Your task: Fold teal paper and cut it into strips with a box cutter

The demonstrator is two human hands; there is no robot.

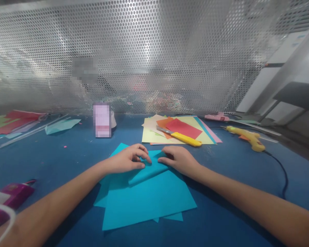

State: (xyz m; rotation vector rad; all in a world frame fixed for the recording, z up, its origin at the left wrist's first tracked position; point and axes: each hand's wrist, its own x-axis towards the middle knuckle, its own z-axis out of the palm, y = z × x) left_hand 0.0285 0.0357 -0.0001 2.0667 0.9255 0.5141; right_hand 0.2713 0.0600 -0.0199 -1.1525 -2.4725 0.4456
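A folded piece of bright blue paper lies on top of several blue paper sheets, which overlap at different angles. My left hand rests over the left side of the fold, its fingers loosely curved and apart, with the thumb low on the paper. On the other side, my right hand grips the right end of the folded paper, thumb on its upper face and fingers at the far edge. Part of the fold is hidden beneath both hands.
Beyond my hands, a yellow utility knife lies on coloured paper. A yellow glue gun with a black cord is at right. A phone stands at the back, before a perforated metal panel. A purple object sits at left.
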